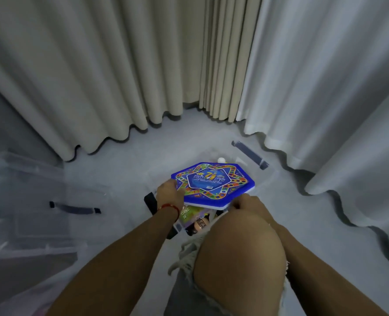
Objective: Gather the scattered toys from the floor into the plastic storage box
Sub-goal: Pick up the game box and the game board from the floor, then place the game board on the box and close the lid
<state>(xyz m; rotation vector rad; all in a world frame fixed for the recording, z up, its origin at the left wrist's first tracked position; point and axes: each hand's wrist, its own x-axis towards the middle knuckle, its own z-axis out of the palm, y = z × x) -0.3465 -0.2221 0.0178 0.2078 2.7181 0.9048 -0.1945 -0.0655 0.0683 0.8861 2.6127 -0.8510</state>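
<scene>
Over storage box: both hands' grip at game board edges.

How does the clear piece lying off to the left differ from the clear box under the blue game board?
The clear lid lies flat on the floor, apart from both hands; the storage box sits under the hexagonal game board, which both hands hold. The lid looks bare; the box holds toys. The lid's dark handle faces the camera; the box's dark latch sits at its far right. Both are transparent plastic.
</scene>
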